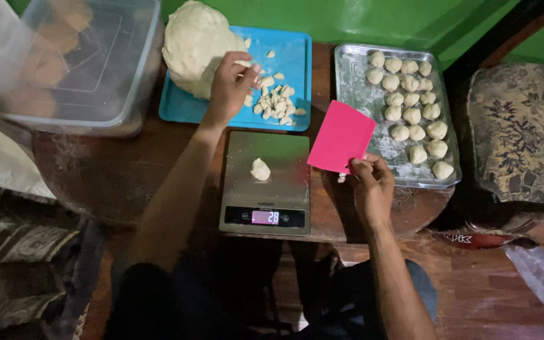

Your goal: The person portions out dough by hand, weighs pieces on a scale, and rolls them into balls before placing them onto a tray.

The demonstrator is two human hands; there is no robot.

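Observation:
My left hand point(231, 85) reaches over the blue tray point(291, 50) and pinches at the big mound of pale dough point(193, 44), beside several small cut dough bits point(275, 101). My right hand point(371, 182) holds a pink plastic scraper point(341, 136) upright over the table edge, next to the metal tray point(354, 75). A small dough piece point(260, 169) sits on the steel digital scale point(266, 195), whose display is lit.
The metal tray holds several rolled dough balls point(410, 113). A clear plastic tub point(77, 63) with round browned items stands at the far left of the dark wooden table point(114, 170). A patterned cushion point(524, 132) lies to the right.

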